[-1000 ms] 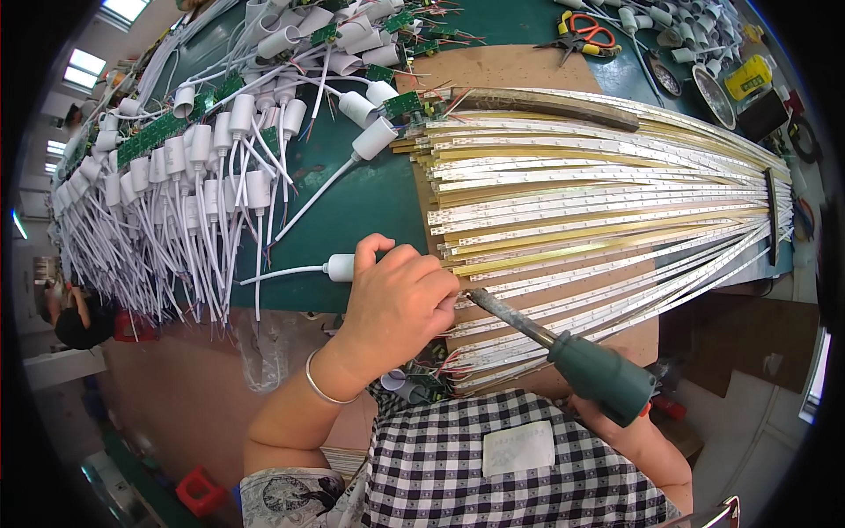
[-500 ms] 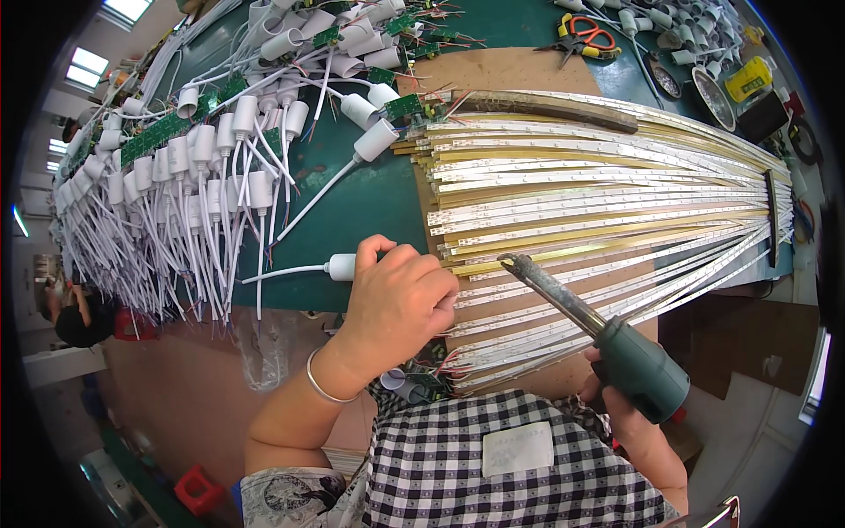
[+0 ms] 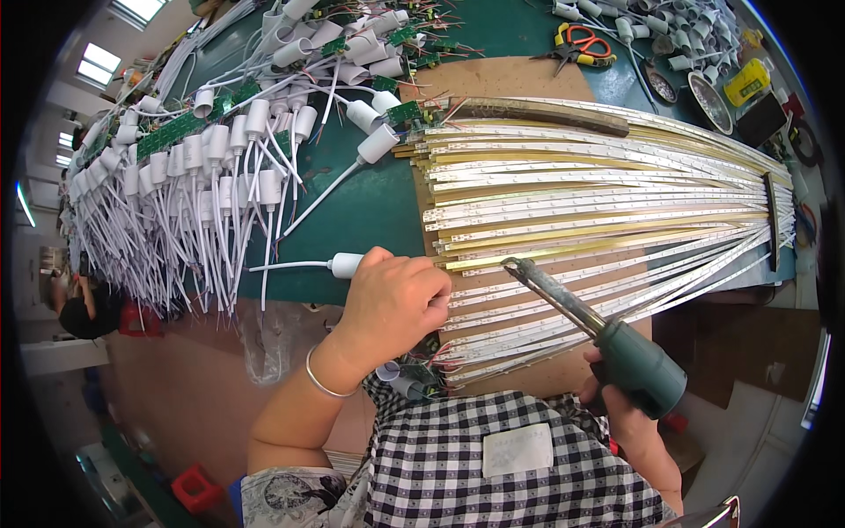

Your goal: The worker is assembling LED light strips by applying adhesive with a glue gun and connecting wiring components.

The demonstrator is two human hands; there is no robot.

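Observation:
My left hand (image 3: 392, 301) is closed, fingers curled down at the ends of the LED strips (image 3: 528, 204); whatever its fingertips pinch is hidden beneath them. Against its left side lies a white end cap (image 3: 346, 266) with a white cable trailing left, partly covered by the fingers. My right hand (image 3: 620, 396) is wrapped round the dark green handle of a soldering iron (image 3: 642, 370). The iron's metal barrel slants up and left, its tip over a yellowish strip just right of my left hand. Whether the tip touches the strip, I cannot tell.
Many white caps with cables and green circuit boards (image 3: 180, 132) pile up at the left. A dark bar (image 3: 537, 114) lies across the strips' far side. Beyond are orange-handled pliers (image 3: 581, 46), a metal bowl (image 3: 709, 101) and a yellow bottle (image 3: 748, 82).
The whole view has shifted slightly. My left hand stays closed at the strip ends beside the cap, and the soldering iron keeps nearly the same position over the strips.

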